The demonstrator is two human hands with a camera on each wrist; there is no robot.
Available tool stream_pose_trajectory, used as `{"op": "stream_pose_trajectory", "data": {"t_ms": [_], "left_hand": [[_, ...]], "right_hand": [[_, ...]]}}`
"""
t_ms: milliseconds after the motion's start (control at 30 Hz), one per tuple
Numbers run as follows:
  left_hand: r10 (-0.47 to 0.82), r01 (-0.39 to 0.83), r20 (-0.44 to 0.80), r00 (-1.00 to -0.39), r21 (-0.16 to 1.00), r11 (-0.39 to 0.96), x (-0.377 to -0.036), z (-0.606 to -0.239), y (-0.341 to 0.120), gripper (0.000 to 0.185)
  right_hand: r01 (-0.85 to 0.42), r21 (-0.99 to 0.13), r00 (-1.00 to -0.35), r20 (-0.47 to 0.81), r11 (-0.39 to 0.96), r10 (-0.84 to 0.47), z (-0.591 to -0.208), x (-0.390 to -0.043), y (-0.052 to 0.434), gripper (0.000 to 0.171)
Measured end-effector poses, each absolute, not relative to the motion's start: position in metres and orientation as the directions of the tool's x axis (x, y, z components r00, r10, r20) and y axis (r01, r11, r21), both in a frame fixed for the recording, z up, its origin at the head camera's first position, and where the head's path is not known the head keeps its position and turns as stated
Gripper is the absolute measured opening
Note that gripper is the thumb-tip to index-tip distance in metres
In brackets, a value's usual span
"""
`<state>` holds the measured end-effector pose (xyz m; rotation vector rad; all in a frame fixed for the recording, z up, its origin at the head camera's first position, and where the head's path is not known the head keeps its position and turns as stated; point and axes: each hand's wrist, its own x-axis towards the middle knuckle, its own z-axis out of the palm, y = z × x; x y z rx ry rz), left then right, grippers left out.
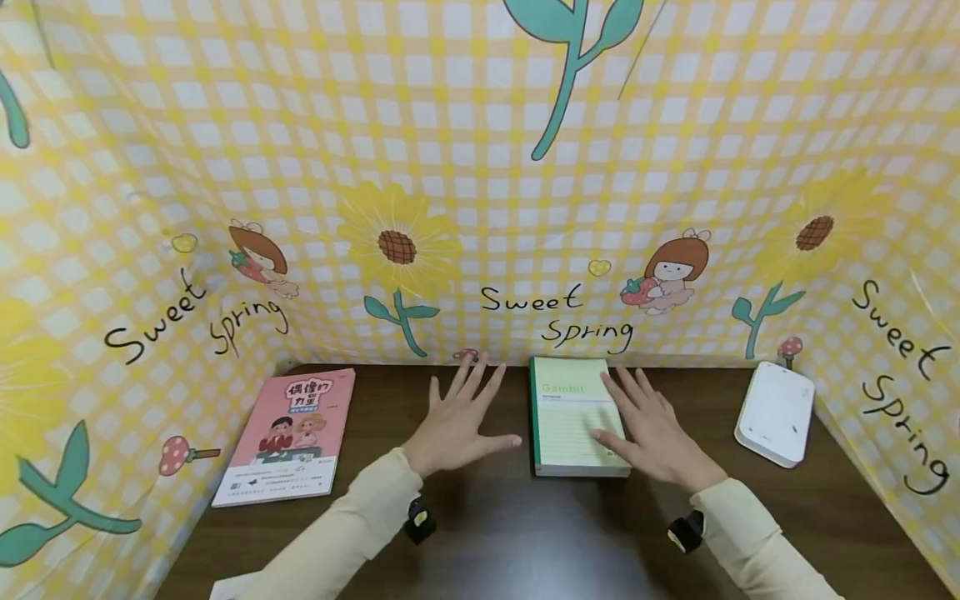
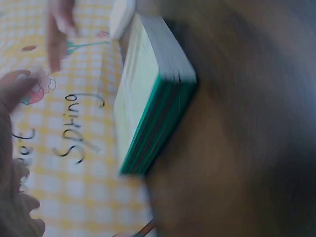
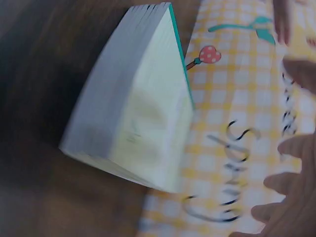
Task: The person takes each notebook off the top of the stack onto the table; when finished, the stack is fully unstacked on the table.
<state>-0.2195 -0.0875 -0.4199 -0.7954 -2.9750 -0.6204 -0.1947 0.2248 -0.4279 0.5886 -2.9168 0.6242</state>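
Note:
A stack of green-spined notebooks (image 1: 573,425) lies near the back of the dark table, its pale cover reading "Gambit". My left hand (image 1: 457,425) hovers to the left of the stack with fingers spread, holding nothing. Over the right edge of the stack my right hand (image 1: 652,429) is spread, its thumb above the cover; it seems apart from the cover. In the left wrist view the green spines (image 2: 158,128) of several notebooks show. The right wrist view shows the page edges (image 3: 116,74) and my right fingers (image 3: 279,182) held off them.
A pink book (image 1: 300,433) with cartoon figures lies at the left. At the right is a white rounded box-like device (image 1: 776,412). A yellow checked cloth (image 1: 480,167) walls the table at the back and sides. Part of a white sheet (image 1: 232,586) shows at the front left.

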Motion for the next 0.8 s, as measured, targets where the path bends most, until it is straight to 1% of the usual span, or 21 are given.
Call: {"op": "stream_pose_trajectory", "data": {"t_ms": [33, 133, 200, 233, 333, 433, 533, 633, 800], "left_hand": [[0.453, 0.439, 0.085, -0.888, 0.452, 0.776, -0.223, -0.428, -0.083, 0.099], [0.387, 0.314, 0.047, -0.921, 0.677, 0.666, -0.232, -0.456, -0.064, 0.095], [0.365, 0.253, 0.024, -0.931, 0.764, 0.594, -0.237, -0.477, -0.049, 0.093], [0.363, 0.232, 0.012, -0.932, 0.789, 0.569, -0.239, -0.486, -0.042, 0.092], [0.377, 0.216, -0.004, -0.926, 0.814, 0.539, -0.242, -0.51, -0.022, 0.093], [0.379, 0.209, -0.015, -0.925, 0.813, 0.543, -0.242, -0.524, -0.007, 0.095], [0.369, 0.217, -0.001, -0.93, 0.807, 0.55, -0.242, -0.532, 0.0, 0.096], [0.369, 0.232, 0.013, -0.929, 0.799, 0.556, -0.243, -0.534, 0.004, 0.096], [0.377, 0.251, 0.021, -0.926, 0.779, 0.574, -0.244, -0.533, 0.008, 0.095]], "right_hand": [[-0.362, -0.427, -0.932, 0.17, 0.828, -0.32, -0.434, -0.197, 0.228, 0.081], [-0.264, -0.588, -0.964, 0.147, 0.765, -0.221, -0.459, -0.206, 0.236, 0.07], [-0.208, -0.662, -0.978, 0.124, 0.721, -0.168, -0.479, -0.211, 0.239, 0.065], [-0.184, -0.69, -0.983, 0.111, 0.7, -0.149, -0.489, -0.213, 0.239, 0.064], [-0.125, -0.747, -0.991, 0.058, 0.653, -0.123, -0.513, -0.217, 0.235, 0.068], [-0.108, -0.777, -0.991, 0.033, 0.621, -0.131, -0.526, -0.218, 0.228, 0.073], [-0.124, -0.772, -0.99, 0.057, 0.623, -0.127, -0.531, -0.217, 0.223, 0.072], [-0.148, -0.738, -0.989, 0.102, 0.658, -0.109, -0.532, -0.216, 0.222, 0.069], [-0.166, -0.726, -0.986, 0.112, 0.668, -0.123, -0.535, -0.214, 0.223, 0.069]]}}
